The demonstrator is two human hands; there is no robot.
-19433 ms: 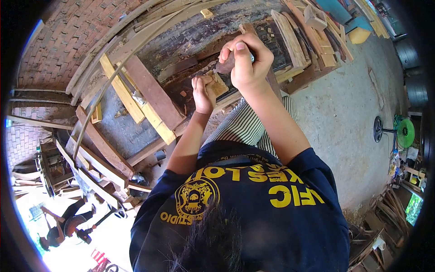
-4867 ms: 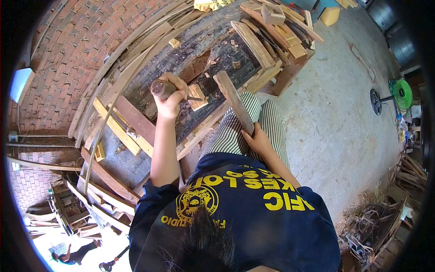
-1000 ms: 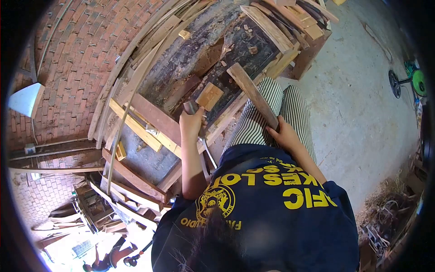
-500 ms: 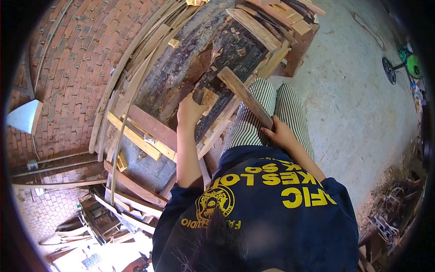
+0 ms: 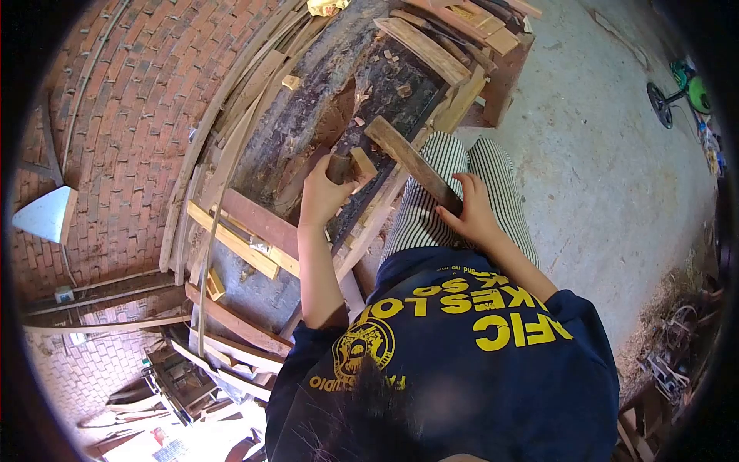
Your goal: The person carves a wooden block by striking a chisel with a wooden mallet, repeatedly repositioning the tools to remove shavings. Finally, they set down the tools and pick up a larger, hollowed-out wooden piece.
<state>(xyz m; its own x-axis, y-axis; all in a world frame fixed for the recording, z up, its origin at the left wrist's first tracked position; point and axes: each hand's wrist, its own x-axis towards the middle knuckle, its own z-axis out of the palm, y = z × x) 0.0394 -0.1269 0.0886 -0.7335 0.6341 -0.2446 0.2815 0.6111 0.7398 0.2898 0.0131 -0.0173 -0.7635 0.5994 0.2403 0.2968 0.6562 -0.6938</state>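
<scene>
My left hand (image 5: 322,196) is closed around a dark, round-topped handle (image 5: 337,168) above the dark workbench (image 5: 308,108); the handle's lower end is hidden. Right beside its fingers a small light wooden block (image 5: 362,165) stands tilted. My right hand (image 5: 473,214) has the near end of a flat wooden bar (image 5: 412,160) between its thumb and spread fingers, in a loose hold. The bar slants over my striped trouser leg, its far end above the bench edge.
Long timber strips (image 5: 219,138) line the bench's wall side. A thick board (image 5: 423,52) lies at its far end, among wood chips. Yellowish battens (image 5: 235,240) are at the near left. A green-and-black wheeled object (image 5: 677,96) stands on the concrete floor (image 5: 585,154).
My right hand's fingers have loosened and spread around the bar's near end. The light block beside my left hand has tipped to a different angle. The view has shifted slightly.
</scene>
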